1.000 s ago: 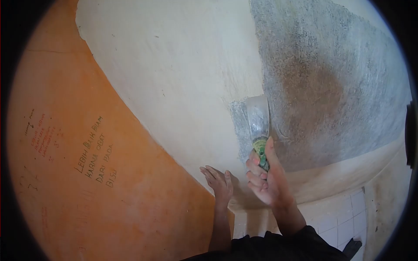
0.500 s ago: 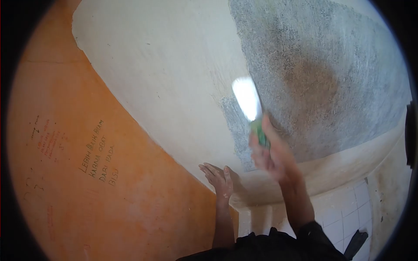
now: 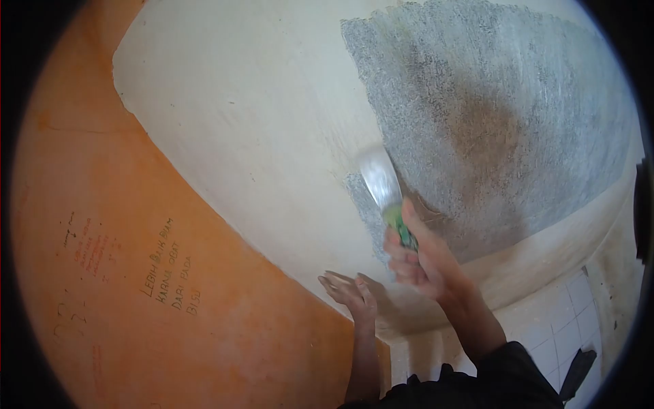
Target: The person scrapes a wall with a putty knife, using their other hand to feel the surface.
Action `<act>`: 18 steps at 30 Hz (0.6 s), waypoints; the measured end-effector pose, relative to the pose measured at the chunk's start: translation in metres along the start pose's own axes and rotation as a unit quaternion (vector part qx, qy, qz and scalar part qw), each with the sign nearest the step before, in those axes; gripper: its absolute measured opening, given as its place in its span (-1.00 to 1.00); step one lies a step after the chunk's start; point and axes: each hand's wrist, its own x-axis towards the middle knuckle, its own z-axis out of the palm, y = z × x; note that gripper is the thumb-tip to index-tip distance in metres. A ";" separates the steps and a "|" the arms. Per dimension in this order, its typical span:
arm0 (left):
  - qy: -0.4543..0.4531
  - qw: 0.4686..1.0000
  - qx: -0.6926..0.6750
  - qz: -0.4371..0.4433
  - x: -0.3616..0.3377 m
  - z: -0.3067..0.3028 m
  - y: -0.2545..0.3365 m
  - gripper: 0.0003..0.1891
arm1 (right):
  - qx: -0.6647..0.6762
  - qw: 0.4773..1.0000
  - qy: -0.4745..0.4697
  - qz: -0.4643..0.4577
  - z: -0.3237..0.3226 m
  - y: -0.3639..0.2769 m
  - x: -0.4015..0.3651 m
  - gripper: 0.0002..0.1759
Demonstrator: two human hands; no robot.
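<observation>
My right hand (image 3: 426,262) is wrapped round the green handle of a scraper (image 3: 383,183). Its broad metal blade points up and lies over the border between the white paint (image 3: 266,136) and the rough grey patch (image 3: 545,157) on the wall. The blade's tip is slightly smeared by motion. Lower and to the left, my left hand (image 3: 353,296) rests with fingers stretched out against the white surface, close to the orange wall section.
An orange wall (image 3: 102,170) with handwriting (image 3: 167,273) fills the left side. White tiles (image 3: 565,327) show at the lower right, with a dark object (image 3: 578,375) in front of them. A brown stain (image 3: 484,126) marks the grey patch.
The view has tilted, so the wall and both hands appear lower and mostly further right. The bright glare on the scraper's blade has faded. Both hands keep their hold and pose.
</observation>
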 end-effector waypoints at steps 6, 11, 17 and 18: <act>0.094 0.986 0.068 0.119 0.079 -0.033 0.026 -0.37 | 0.040 0.997 -0.044 0.047 -0.011 0.006 -0.008 -0.40; 0.172 0.967 0.076 0.173 0.090 -0.008 0.001 -0.45 | 0.036 0.998 -0.033 0.036 -0.022 0.008 -0.006 -0.39; 0.208 0.953 0.083 0.204 0.094 -0.004 0.003 -0.46 | 0.112 0.976 -0.151 0.108 -0.028 -0.011 -0.005 -0.40; 0.206 0.953 0.086 0.207 0.093 -0.006 0.002 -0.46 | 0.091 0.981 -0.136 0.100 -0.035 -0.009 -0.004 -0.40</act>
